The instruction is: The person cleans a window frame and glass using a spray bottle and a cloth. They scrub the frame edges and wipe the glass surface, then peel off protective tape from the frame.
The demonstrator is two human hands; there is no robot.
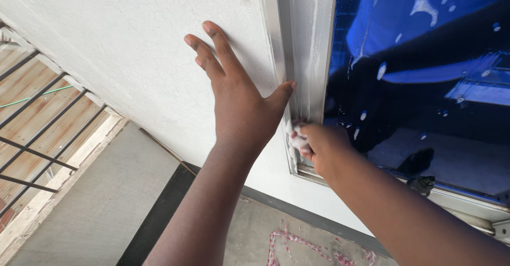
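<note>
While my left hand (241, 104) lies spread flat on the white wall (122, 48), my right hand (321, 146) grips a soapy cloth (295, 136) against the window frame (305, 48) beside the wet blue glass (425, 75).

Free: the white wall (133, 48) left of your left hand (239, 101) lies bare | Blocked: window frame (305, 43) juts beside your right hand (324, 146) | Glass (425, 85) wet, open above | Rail bars (32, 122) far left

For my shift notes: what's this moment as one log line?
left hand: flat on white wall | right hand: grips soapy cloth at window frame | glass: wet
</note>
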